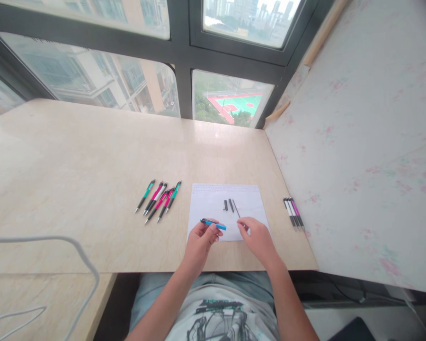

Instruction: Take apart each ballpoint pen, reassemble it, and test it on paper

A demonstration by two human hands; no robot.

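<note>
My left hand (pixel 203 237) is closed around a blue pen barrel (pixel 218 226) with a dark clip end, held over the lower part of a white sheet of paper (pixel 204 203). To its right, my right hand (pixel 253 234) pinches the lower end of a thin dark pen refill (pixel 236 207), which points up and away from me. Just left of the refill, a dark grip sleeve (pixel 231 205) lies on the paper. Beside that is a short black pen part (pixel 225 205), too small to make out fully. Handwriting lines the sheet's top edge.
Several assembled pens (pixel 159 199) in green, pink and white lie left of the paper. More white and purple pens (pixel 293 213) rest on the right, by the papered wall (pixel 358 166). A grey cable (pixel 67 239) loops at lower left. Windows stand behind the tabletop (pixel 92 156).
</note>
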